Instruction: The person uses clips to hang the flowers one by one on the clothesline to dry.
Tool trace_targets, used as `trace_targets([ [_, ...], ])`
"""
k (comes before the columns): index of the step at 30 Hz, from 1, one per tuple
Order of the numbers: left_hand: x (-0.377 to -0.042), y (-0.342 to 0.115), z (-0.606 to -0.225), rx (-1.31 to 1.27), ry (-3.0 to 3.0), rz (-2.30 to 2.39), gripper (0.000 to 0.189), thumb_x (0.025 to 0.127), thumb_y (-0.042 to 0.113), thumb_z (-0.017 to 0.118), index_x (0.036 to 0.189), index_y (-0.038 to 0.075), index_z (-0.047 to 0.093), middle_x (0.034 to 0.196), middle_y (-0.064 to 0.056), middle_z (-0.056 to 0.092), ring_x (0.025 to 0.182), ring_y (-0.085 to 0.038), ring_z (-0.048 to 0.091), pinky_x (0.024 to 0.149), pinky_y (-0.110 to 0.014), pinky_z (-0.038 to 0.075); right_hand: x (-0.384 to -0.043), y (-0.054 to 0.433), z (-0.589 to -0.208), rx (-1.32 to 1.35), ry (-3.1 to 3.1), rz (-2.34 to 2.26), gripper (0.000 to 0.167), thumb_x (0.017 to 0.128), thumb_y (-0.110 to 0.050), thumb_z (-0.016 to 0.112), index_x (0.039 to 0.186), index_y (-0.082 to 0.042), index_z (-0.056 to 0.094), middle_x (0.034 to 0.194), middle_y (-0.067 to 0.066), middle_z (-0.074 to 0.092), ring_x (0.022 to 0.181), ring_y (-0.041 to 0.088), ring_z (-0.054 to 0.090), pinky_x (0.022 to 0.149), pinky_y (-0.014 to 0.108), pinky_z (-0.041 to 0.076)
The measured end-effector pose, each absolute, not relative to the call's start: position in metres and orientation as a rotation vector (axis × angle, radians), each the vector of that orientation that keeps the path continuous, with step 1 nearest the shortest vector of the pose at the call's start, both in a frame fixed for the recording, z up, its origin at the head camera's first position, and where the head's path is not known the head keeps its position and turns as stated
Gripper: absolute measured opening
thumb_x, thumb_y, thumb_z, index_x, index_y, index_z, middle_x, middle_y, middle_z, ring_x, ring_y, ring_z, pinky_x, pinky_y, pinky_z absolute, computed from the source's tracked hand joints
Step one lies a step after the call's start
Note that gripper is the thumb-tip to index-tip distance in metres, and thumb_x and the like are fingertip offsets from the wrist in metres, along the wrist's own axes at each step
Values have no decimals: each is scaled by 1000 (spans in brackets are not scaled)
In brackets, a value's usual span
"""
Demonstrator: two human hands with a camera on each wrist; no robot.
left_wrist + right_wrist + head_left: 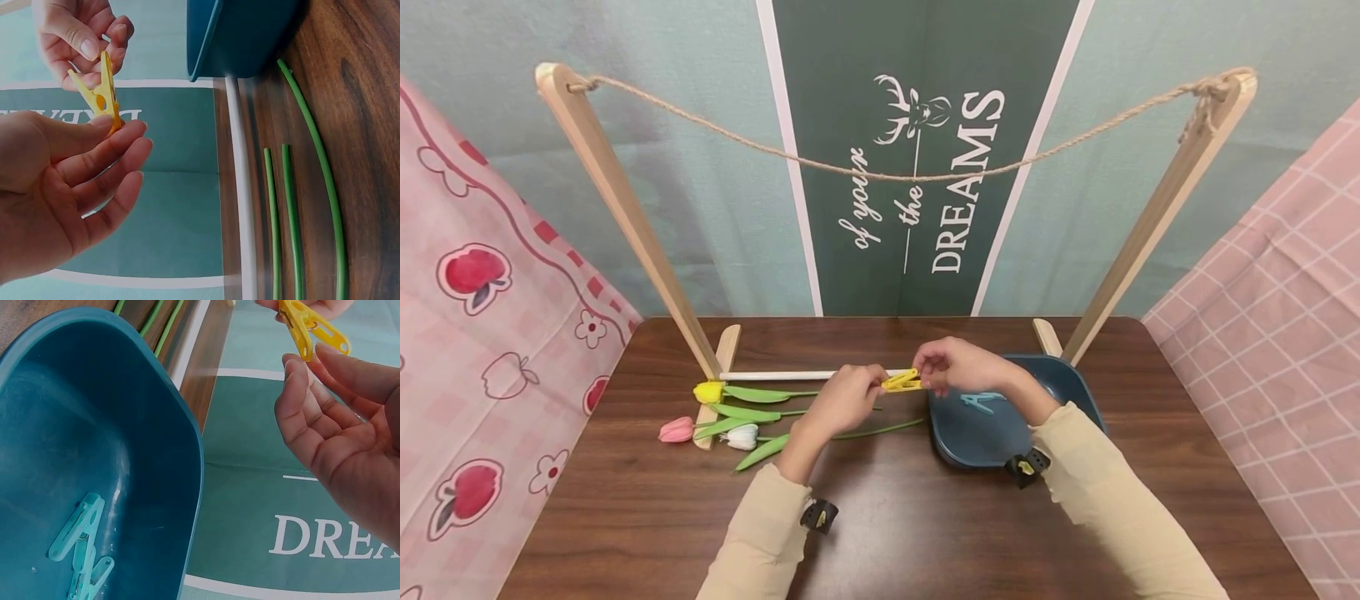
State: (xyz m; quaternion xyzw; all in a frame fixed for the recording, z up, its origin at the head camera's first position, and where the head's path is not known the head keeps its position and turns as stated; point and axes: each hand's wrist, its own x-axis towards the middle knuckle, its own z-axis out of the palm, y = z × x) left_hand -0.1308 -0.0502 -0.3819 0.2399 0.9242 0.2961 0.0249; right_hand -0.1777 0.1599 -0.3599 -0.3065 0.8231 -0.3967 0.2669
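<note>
A yellow clothespin (901, 382) is up off the table between both hands. The left hand (850, 396) pinches one end of it between thumb and index finger, its other fingers loosely bent, as the left wrist view shows. At the opposite end, the right hand (344, 406) has thumb and index fingertips about one leg of the clothespin (300, 331). The two legs stand spread apart. Below the right hand is a blue basin (970, 437), where light-blue clothespins (81, 544) lie.
Yellow (708, 392), pink (677, 429) and white (742, 437) tulips lie at the left, green stems pointing right. A white rod (775, 376) runs behind them. Two wooden posts (632, 225) carry a sagging rope (910, 177) across the back.
</note>
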Motion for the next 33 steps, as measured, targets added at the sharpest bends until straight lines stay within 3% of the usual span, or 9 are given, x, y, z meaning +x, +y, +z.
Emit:
trace_targets([
  [5, -133, -53, -382, 740, 2831, 900, 10, 86, 4, 61, 94, 2, 66, 78, -4, 63, 63, -13, 52, 60, -29, 45, -178, 159, -356, -837, 2217, -1096, 19, 83, 7, 56, 102, 5, 57, 77, 15, 59, 60, 21, 53, 60, 40, 50],
  [13, -135, -56, -378, 745, 2783, 865, 11, 87, 4, 60, 95, 2, 66, 78, -4, 62, 66, -13, 52, 64, -31, 45, -180, 157, -359, -872, 2203, -1137, 31, 82, 14, 50, 108, -1, 57, 76, 16, 58, 60, 23, 52, 60, 43, 48],
  [18, -135, -57, -375, 753, 2780, 842, 11, 87, 4, 59, 95, 2, 66, 74, -1, 59, 66, -13, 51, 64, -31, 45, -179, 154, -357, -854, 2257, -1123, 20, 84, 8, 55, 101, -2, 59, 75, 17, 59, 61, 27, 53, 60, 46, 48],
  [23, -136, -57, -374, 753, 2779, 838, 11, 88, 4, 58, 95, 2, 66, 75, -1, 60, 67, -14, 52, 65, -32, 45, -180, 152, -357, -821, 2310, -1107, 9, 84, 3, 59, 91, -2, 62, 71, 8, 59, 59, 21, 54, 59, 39, 49],
  [33, -135, -57, -375, 764, 2776, 860, 11, 88, 1, 55, 94, 1, 65, 71, 0, 58, 66, -14, 52, 65, -31, 44, -180, 150, -361, -806, 2385, -1109, 6, 83, 2, 62, 89, 1, 64, 73, 7, 61, 64, 24, 59, 58, 29, 51],
])
